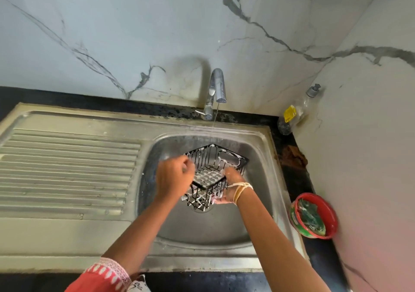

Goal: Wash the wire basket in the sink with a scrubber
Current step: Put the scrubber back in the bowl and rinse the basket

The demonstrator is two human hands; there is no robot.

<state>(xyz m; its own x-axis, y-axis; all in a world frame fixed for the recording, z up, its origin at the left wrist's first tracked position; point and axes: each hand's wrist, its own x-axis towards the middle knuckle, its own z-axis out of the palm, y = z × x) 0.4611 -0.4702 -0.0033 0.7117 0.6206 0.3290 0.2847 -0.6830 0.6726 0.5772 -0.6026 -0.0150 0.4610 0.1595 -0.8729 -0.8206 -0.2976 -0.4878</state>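
Soapy basket [215, 174], rinsing just begun.
Both hands, left [174, 177] and right [229, 186], grasp it beneath tap [216, 89]; suds remain.

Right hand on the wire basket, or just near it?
Touching. The head view shows the right hand gripping the sudsy wire basket at its near right side, fingers under it.
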